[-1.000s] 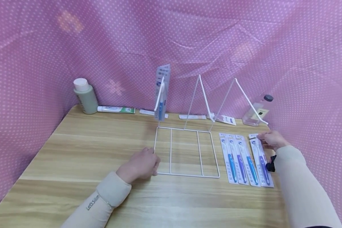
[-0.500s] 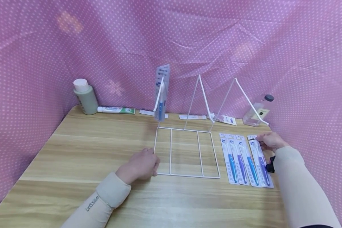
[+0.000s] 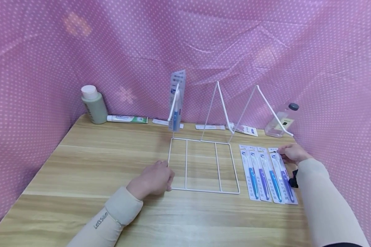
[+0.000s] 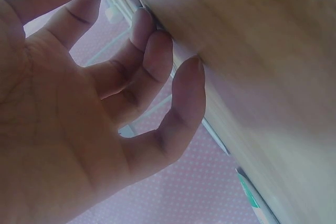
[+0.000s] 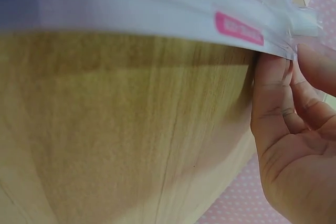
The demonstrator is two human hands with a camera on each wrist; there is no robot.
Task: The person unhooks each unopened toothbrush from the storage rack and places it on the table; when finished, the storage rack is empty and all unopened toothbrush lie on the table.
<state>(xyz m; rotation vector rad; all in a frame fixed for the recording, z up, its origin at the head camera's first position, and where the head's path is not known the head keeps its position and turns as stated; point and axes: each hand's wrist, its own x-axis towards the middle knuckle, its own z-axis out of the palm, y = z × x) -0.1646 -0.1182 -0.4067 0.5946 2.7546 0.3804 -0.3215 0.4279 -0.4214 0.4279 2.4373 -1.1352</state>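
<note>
Where the right hand [image 3: 292, 153] pinches it, the toothbrush pack [image 3: 282, 176] shows purple.

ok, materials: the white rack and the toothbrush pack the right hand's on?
White rack: looks like thin metal wire with a white coating; slim rods, even gloss. Toothbrush pack: seemingly printed card under a clear plastic blister; glossy sheen in the right wrist view. The right hand pinches its top edge.
</note>
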